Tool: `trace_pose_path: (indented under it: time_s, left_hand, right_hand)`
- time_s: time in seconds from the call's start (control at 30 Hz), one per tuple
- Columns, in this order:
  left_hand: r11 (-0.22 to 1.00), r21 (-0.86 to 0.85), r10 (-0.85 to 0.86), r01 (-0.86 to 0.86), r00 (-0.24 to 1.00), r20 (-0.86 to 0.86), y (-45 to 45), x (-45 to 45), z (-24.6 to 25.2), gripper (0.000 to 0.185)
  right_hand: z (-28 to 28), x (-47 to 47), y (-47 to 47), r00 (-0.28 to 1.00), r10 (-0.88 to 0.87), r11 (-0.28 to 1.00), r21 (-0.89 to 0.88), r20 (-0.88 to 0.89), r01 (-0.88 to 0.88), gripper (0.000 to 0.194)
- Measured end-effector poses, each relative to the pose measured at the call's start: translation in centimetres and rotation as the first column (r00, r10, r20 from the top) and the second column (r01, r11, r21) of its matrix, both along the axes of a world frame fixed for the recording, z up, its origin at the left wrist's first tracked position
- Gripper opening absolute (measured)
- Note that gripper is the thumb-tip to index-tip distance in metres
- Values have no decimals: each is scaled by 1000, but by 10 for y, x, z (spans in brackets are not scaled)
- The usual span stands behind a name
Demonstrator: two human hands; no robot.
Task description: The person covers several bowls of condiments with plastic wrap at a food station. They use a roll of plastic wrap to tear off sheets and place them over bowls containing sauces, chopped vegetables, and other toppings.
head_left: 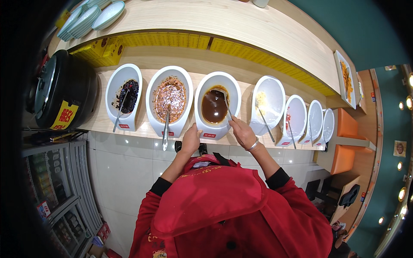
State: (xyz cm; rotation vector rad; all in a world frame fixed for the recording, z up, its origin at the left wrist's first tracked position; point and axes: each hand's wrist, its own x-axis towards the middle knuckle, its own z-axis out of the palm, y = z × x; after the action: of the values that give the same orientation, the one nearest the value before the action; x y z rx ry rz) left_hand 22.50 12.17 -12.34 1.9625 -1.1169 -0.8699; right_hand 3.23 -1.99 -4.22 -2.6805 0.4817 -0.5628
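A white scoop-shaped bowl point(217, 78) holding glossy dark brown sauce point(212, 104) stands on the wooden counter before me. My left hand point(191, 139) grips its near left edge, thumb over the side. In my right hand point(244, 133), at the near right edge, is the handle of a metal spoon point(227, 102). The spoon's bowl end is hidden in the sauce. Left of it, a similar bowl point(151, 86) contains chopped chilli in oil point(170, 98), with its own metal spoon point(166, 132). To the right, a plastic-wrapped bowl point(277, 93) has minced pale yellow food point(260, 100) in it.
A bowl of dark chilli sauce point(128, 100) and a black lidded pot point(69, 87) stand farther left. Smaller wrapped bowls point(300, 113) line the right. Yellow boxes point(180, 40) fill a ledge under the upper shelf point(206, 19), which bears stacked dishes point(85, 21).
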Motion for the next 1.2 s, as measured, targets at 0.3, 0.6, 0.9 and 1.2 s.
trace_pose_path:
  time_s: [0.3,0.6,0.9,1.2]
  left_hand:
    - [1000,-6,8,-8,1000,10,0,-1,-1,22]
    - [1000,17,-1,1,1000,11,0,0,1,22]
    - [1000,10,0,0,1000,10,-1,0,3,22]
    - [1000,17,-5,4,999,32,0,0,-3,23]
  right_hand:
    - [14,-4,33,793,-609,395,867,1,302,20]
    - [40,-3,37,788,-615,420,855,22,304,21]
    - [63,-5,27,967,-179,947,298,181,119,24]
    - [24,6,5,998,33,997,-68,60,-29,35]
